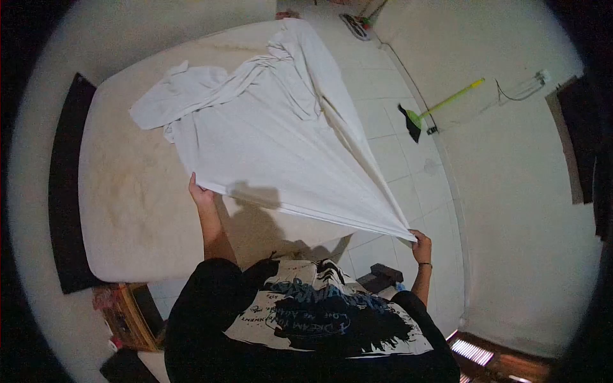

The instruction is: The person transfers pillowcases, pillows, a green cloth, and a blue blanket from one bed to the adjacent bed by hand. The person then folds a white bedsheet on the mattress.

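Note:
A white bed sheet (255,147) is stretched between my two hands, its near edge pulled into a straight line. My left hand (204,195) grips one end of that edge above the bare mattress (128,191), thumb pointing up. At the other end, my right hand (419,246) is closed on a gathered corner, out past the mattress and over the floor. Farther off, the sheet lies bunched and wrinkled across the far part of the mattress. Stains show on the mattress surface.
A dark headboard (67,191) stands along the left side. On the right, a green broom (440,108) leans against the wall above the tiled floor (377,121). A wooden cabinet (131,316) is at lower left. A dark object (381,278) lies on the floor near me.

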The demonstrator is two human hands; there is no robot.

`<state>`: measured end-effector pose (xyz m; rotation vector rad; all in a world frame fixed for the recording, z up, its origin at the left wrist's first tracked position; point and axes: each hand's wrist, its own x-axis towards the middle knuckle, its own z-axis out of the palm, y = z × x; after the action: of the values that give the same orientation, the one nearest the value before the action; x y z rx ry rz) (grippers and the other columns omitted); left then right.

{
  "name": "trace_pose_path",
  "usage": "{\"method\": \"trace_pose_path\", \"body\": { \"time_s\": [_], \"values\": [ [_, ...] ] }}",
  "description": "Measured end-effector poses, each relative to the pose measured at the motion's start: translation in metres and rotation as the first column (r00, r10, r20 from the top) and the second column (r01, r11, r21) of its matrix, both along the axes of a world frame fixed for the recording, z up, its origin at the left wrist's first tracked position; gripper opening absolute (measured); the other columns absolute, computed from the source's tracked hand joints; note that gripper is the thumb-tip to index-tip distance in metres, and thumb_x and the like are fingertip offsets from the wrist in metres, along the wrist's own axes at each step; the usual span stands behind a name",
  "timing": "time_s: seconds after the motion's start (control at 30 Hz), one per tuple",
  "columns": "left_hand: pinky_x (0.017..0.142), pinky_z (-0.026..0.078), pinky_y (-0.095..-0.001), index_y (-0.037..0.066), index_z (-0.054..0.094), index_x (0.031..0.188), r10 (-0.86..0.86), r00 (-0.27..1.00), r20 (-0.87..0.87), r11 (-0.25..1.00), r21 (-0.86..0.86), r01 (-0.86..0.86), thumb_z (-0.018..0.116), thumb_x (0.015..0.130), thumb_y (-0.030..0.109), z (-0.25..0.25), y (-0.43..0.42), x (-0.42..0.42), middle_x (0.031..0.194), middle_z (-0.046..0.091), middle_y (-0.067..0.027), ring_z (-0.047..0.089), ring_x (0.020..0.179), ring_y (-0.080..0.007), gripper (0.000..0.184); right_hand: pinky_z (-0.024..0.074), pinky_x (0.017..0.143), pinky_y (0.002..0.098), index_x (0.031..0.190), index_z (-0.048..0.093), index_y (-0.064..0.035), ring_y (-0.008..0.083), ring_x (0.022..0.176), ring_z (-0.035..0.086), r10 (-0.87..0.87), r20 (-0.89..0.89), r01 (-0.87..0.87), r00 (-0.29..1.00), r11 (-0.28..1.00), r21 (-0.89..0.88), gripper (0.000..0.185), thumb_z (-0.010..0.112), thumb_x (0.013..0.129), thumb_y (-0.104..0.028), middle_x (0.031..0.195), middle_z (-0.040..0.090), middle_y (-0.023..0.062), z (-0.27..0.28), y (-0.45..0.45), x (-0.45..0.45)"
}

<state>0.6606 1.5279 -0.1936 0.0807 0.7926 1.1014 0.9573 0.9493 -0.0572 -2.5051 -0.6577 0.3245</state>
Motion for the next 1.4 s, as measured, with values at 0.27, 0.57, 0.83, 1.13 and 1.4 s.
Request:
{"method": "trace_pose_path", "body": {
  "time_s": [0.27, 0.57, 0.83, 1.13, 1.4],
  "values": [
    [0.077, 0.042, -0.0372, 0.001, 0.053, 0.101, 0.059, 0.443, -0.895, 0.913, 0.228, 0.339, 0.058, 0.076, 0.013, -0.014, -0.037, 0.014, 0.099, 0.054, -0.0142, 0.053, 0.086, -0.0295, 0.029, 0.0408, 0.081, 0.0332, 0.094, 0.057, -0.0002, 0.0286, 0.087, 0.052, 0.381, 0.009, -0.381, 0.924, 0.924, -0.001, 0.028, 0.058, 0.067, -0.005, 0.089, 0.056, 0.0152, -0.121, 0.068, 0.013],
    [0.055, 0.043, -0.0416, 0.001, 0.054, 0.081, 0.288, 0.095, -0.953, 0.309, 0.186, 0.933, 0.054, 0.078, 0.028, -0.053, -0.175, 0.073, 0.068, 0.055, -0.0188, 0.055, 0.064, -0.0329, 0.027, 0.0438, 0.072, 0.0324, 0.102, 0.053, -0.0037, 0.0227, 0.084, 0.054, 0.667, -0.197, -0.506, 0.719, 0.696, 0.509, 0.035, 0.062, 0.074, -0.023, 0.095, 0.055, 0.0119, -0.138, 0.337, -0.073],
    [0.066, 0.042, -0.0447, 0.001, 0.055, 0.091, 0.068, 0.093, -0.993, 0.04, 0.096, 0.995, 0.055, 0.074, 0.021, -0.063, -0.184, 0.042, 0.086, 0.056, -0.0201, 0.055, 0.078, -0.0354, 0.027, 0.0442, 0.074, 0.039, 0.098, 0.055, -0.0011, 0.0341, 0.085, 0.055, 0.83, -0.189, -0.843, 0.524, 0.474, -0.254, 0.042, 0.062, 0.065, -0.025, 0.091, 0.057, 0.0209, -0.218, 0.41, -0.102],
    [0.081, 0.04, -0.035, -0.003, 0.048, 0.108, -0.885, 0.463, -0.044, 0.465, -0.113, 0.878, 0.037, 0.079, 0.058, -0.083, -0.108, -0.034, 0.103, 0.056, -0.0106, 0.054, 0.093, -0.0208, 0.068, 0.031, 0.045, 0.0179, 0.08, 0.055, -0.0028, 0.0045, 0.053, 0.039, 0.464, -0.638, -0.252, 0.615, 0.882, 0.399, 0.011, 0.047, 0.076, -0.008, 0.063, 0.047, -0.0042, -0.167, 0.404, -0.154],
    [0.09, 0.036, -0.0401, -0.001, 0.044, 0.111, -0.587, 0.795, 0.149, 0.78, -0.157, 0.606, 0.041, 0.081, 0.044, -0.08, -0.037, 0.0, 0.108, 0.052, -0.0126, 0.049, 0.1, -0.0248, 0.054, 0.028, 0.055, 0.0171, 0.076, 0.053, -0.0054, 0.0039, 0.059, 0.036, 0.361, -0.742, -0.031, 0.565, 0.908, 0.418, 0.007, 0.049, 0.073, -0.01, 0.065, 0.045, -0.0057, -0.09, 0.408, -0.229]
  ]
}}
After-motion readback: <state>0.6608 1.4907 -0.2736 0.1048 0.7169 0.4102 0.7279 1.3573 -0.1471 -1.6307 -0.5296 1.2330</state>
